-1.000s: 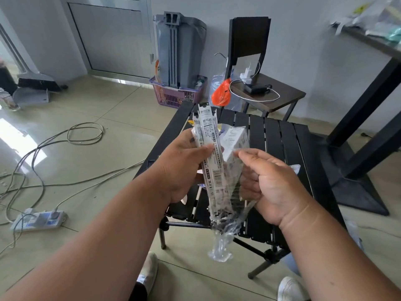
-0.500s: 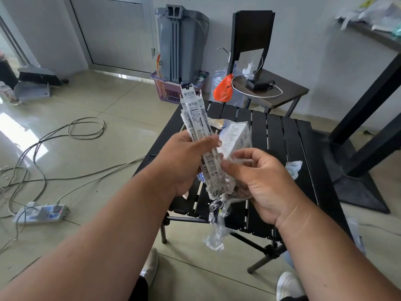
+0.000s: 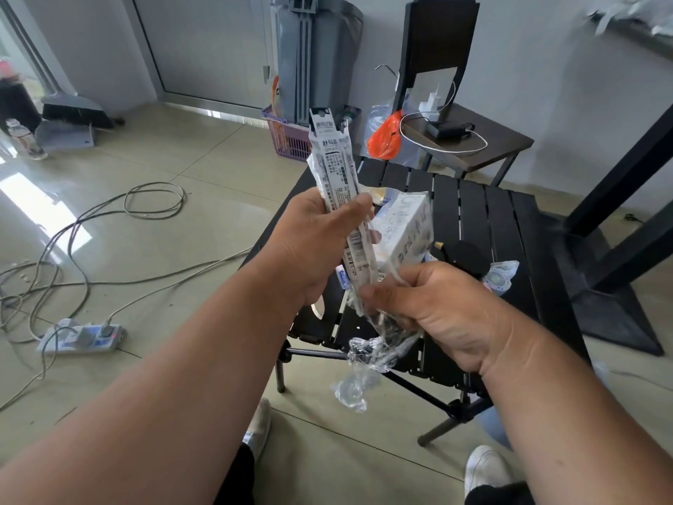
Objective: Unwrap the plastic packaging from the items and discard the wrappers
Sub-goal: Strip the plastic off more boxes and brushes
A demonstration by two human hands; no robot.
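My left hand (image 3: 313,242) grips a bundle of long white printed packs (image 3: 333,162) that sticks up and away from me. My right hand (image 3: 440,311) is closed on the crumpled clear plastic wrapper (image 3: 368,359), which hangs down from the bundle's lower end. Behind both hands a white carton (image 3: 408,231) rests on the black slatted table (image 3: 510,227), with another loose clear wrapper (image 3: 500,277) and a small black object (image 3: 462,256) beside it.
A grey bin (image 3: 317,56) stands in a purple basket (image 3: 287,140) by the wall. A black chair (image 3: 469,136) holds a charger and white cable; an orange bag (image 3: 386,140) hangs beside it. Cables and a power strip (image 3: 82,338) lie on the floor at left.
My left hand has lifted the bundle up and to the left, while my right hand has pulled the clear wrapper down off its lower end. More of the packs now stands bare.
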